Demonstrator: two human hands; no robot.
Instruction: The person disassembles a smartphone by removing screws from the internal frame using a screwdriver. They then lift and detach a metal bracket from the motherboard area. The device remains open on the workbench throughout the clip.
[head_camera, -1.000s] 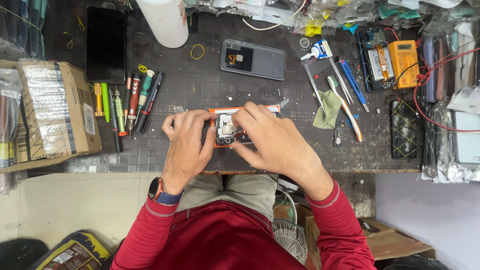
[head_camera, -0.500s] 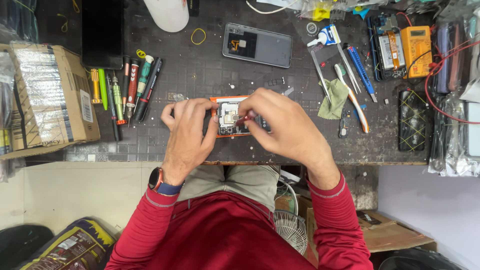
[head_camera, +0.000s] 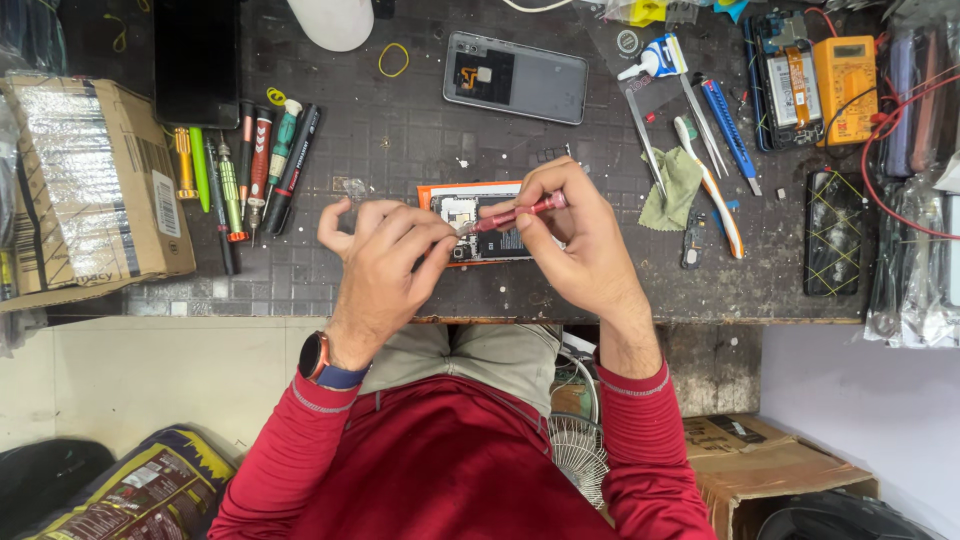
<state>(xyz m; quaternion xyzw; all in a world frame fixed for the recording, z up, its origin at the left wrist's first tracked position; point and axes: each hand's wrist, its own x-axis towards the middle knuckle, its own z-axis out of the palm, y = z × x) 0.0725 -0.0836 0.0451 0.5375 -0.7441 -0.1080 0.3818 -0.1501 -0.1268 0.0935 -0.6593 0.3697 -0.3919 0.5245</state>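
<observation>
While L hand (head_camera: 385, 262) steadies opened phone (head_camera: 478, 222), R hand (head_camera: 575, 240) fingers now grip red screwdriver (head_camera: 520, 212).

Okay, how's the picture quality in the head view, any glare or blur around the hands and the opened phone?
Head view: light is even and soft, with only faint shadows under the left hand and right hand; the opened phone and red screwdriver look sharp, without motion blur; mild glare shows on the tape of the cardboard box; the edges bend slightly from the wide lens.
</observation>
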